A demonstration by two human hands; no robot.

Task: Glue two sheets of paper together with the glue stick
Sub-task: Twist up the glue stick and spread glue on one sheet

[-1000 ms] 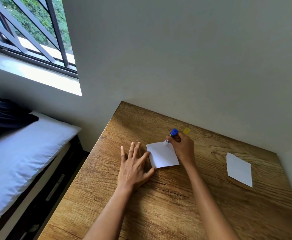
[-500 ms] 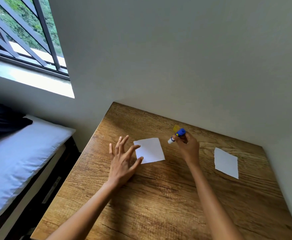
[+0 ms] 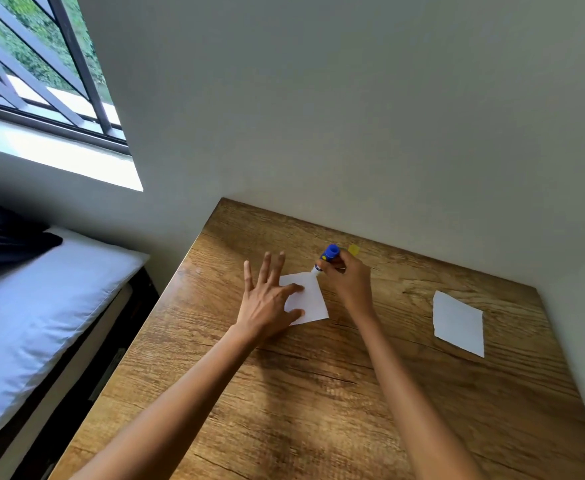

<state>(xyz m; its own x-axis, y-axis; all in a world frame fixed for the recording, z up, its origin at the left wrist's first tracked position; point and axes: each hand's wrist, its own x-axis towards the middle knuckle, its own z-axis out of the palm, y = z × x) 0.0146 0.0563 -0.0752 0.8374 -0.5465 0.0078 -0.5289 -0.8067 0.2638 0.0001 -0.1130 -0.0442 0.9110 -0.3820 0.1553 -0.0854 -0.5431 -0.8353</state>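
Note:
A small white sheet of paper lies on the wooden table, near its middle. My left hand rests flat on that sheet's left part, fingers spread. My right hand is closed around a blue glue stick, whose white tip touches the sheet's far corner. A second white sheet lies apart at the right. The yellow cap sits on the table just behind my right hand.
The table stands in a corner, with a grey wall behind it and along its right edge. A bed with a white mattress lies beyond the left edge, under a barred window.
My left hand has moved from beside the sheet onto it. My right hand has brought the glue stick's tip back down onto the sheet's far corner.

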